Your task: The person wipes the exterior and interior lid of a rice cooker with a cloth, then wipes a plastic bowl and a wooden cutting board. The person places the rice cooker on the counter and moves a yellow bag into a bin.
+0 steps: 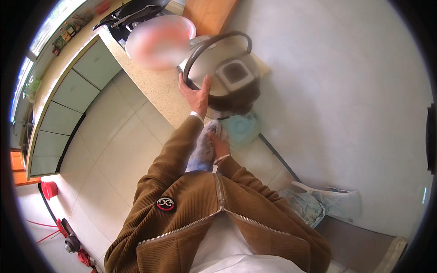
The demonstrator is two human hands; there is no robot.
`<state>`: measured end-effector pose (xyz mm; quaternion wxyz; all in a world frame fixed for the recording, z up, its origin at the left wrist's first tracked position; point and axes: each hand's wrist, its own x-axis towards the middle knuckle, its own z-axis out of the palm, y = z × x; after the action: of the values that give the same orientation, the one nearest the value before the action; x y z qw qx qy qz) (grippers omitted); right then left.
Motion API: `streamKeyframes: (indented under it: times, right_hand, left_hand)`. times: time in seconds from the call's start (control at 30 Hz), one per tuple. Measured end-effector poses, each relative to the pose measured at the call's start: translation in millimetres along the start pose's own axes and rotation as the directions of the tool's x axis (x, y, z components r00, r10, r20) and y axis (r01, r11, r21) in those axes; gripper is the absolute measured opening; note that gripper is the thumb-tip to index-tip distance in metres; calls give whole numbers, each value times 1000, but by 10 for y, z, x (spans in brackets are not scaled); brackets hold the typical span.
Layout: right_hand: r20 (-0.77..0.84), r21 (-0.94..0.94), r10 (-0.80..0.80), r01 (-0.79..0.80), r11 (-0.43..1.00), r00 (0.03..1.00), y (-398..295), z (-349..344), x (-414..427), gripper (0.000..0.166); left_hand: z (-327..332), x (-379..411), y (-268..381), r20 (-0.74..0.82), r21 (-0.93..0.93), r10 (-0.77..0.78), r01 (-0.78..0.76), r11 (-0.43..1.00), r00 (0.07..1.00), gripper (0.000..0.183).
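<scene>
A rice cooker (222,75), silver-beige with a dark carrying handle, sits tilted near the end of a speckled countertop (153,88). My left hand (196,95) rests on its near side with thumb and fingers spread, by the foot of the handle. Below the cooker, my right hand (220,148) grips a greyish cloth (206,145), partly hidden by the hand. A translucent light-blue plastic item (240,128) lies just right of the cloth, under the cooker's near edge; its kind is unclear.
A pinkish basin (160,42), blurred, stands against the cooker's left side. Behind it are black pans (140,10) on a stove. A wooden board (208,15) leans at the wall. Bottles (70,29) line the far counter. A red bucket (50,190) stands on the floor at left.
</scene>
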<state>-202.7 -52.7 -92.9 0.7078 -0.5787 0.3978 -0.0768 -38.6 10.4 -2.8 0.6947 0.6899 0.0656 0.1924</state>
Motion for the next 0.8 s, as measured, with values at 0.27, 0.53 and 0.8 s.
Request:
streamKeyframes:
  times: [0.27, 0.53, 0.8]
  right_hand:
    - [30, 303, -263, 242, 922, 964, -661, -543, -176, 37]
    - [-267, -42, -684, 701, 712, 679, -843, -451, 765, 41]
    - [-150, -300, -736, 679, 670, 660, -798, -327, 613, 58]
  left_hand:
    - [-58, 2, -35, -15, 56, 13, -12, 998, 1000, 96]
    - [-38, 8, -56, 30, 56, 6, -8, 998, 1000, 97]
    - [18, -4, -61, 0, -38, 48, -48, 998, 999, 94]
